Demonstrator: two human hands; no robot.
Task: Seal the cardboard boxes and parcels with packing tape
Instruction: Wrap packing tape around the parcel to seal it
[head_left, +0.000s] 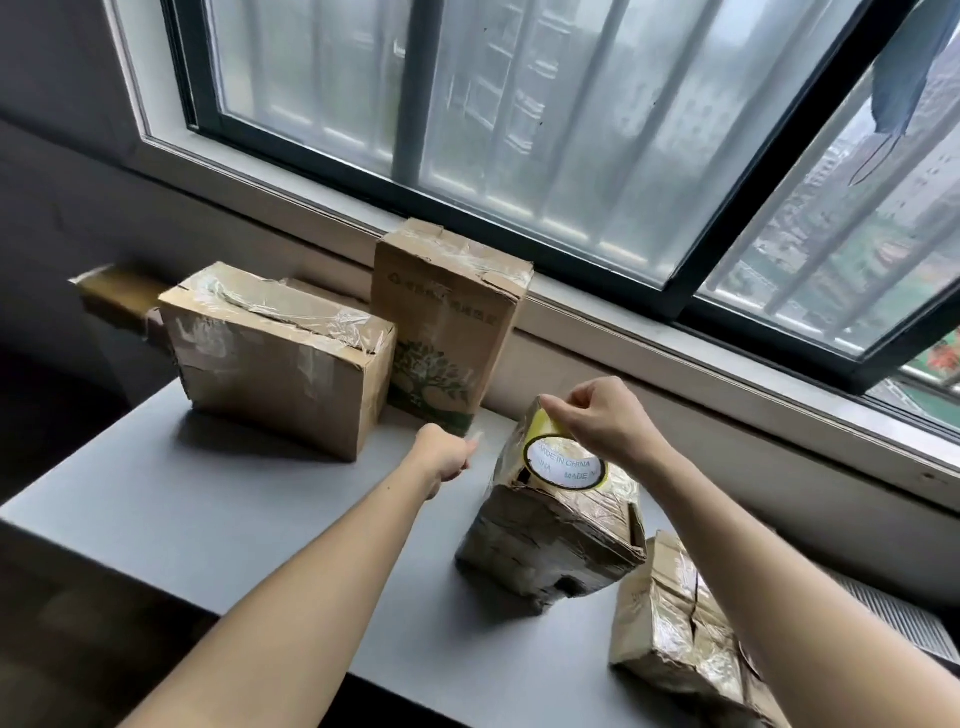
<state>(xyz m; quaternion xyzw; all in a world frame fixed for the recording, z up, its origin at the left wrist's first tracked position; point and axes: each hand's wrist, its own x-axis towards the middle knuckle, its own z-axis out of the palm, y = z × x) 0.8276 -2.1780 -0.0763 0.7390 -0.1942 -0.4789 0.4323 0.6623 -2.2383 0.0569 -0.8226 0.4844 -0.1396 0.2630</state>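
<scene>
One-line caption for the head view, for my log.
Right hand grips the tape roll atop a tape-wrapped box while the left hand pinches what looks like its free end.

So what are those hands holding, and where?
Right hand pinches the tape roll by its upper rim; left hand pinches what looks like its loose end.

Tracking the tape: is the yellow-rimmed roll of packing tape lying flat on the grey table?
No, the right hand holds the yellow-rimmed tape roll atop the crumpled tape-wrapped cardboard parcel.
</scene>
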